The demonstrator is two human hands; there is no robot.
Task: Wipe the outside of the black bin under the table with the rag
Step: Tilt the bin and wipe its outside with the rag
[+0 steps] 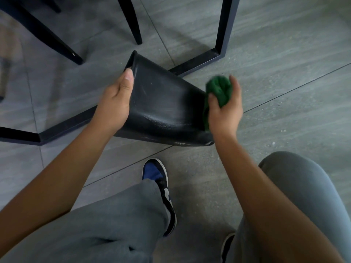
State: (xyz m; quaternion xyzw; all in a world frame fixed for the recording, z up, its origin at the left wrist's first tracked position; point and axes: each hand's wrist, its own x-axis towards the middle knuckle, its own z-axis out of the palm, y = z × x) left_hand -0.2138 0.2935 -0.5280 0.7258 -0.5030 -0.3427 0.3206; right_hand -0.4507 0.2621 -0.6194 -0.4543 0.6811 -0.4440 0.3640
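1. Landmark: black plastic bin with smooth tapered sides [163, 103], tipped over. Its open rim points up-left and its base points down-right. The lower edge near the base appears to meet the grey tiled floor [284, 63]; contact at that edge is not fully clear.
2. Far left of the bin: black chair legs [47, 35], slanted, standing on the floor well apart from the bin.
3. Left of the bin, at its rim end: left hand [115, 103] grips the rim. The thumb lies along the outer wall and the fingers curl over the edge, out of sight inside.
4. Behind and under the bin: black metal table frame [224, 35]. One upright rises up-right of the bin, and a floor bar passes beneath the bin from lower left to upper right.
5. Bin surface: pale scuffs and dusty streaks on the outer wall, densest toward the base.
6. Below the bin: blue, black and white sneaker [161, 186] on the floor, grey trouser legs [114, 224] nearer the camera.
7. Right of the bin, at its base end: right hand [226, 111], fingers and thumb curled round a bunched green cloth rag [220, 90]. The rag touches the bin's base edge, with a tail hanging beside it. Slight motion blur on the rag.
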